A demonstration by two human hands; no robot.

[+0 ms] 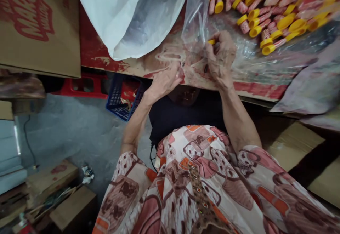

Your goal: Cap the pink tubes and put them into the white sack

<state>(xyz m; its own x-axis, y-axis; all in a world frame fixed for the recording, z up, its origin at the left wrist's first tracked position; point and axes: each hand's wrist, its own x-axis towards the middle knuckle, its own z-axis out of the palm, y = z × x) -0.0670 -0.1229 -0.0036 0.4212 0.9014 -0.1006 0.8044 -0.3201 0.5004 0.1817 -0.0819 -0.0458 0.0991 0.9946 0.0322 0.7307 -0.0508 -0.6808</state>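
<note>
Cap: yellow; probably light, stiff, slick plastic, best gripped by its rim. Pinched between thumb and fingers of right hand, over the table, in from its near edge; anything below the cap hidden. Left hand: fingers bunched at near edge; cannot tell whether pinching anything. Vials, pink-filled, yellow-capped, heaped toward table's far right.

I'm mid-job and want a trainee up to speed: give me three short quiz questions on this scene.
1. True or false: the blue plastic crate stands on the worn red table.
2. Which holds a yellow cap: the left hand or the right hand?
3. Fill in: in the picture, the yellow-capped tubes lie to the ____ of the white bag.
Key: 1. False; 2. the right hand; 3. right.
</note>
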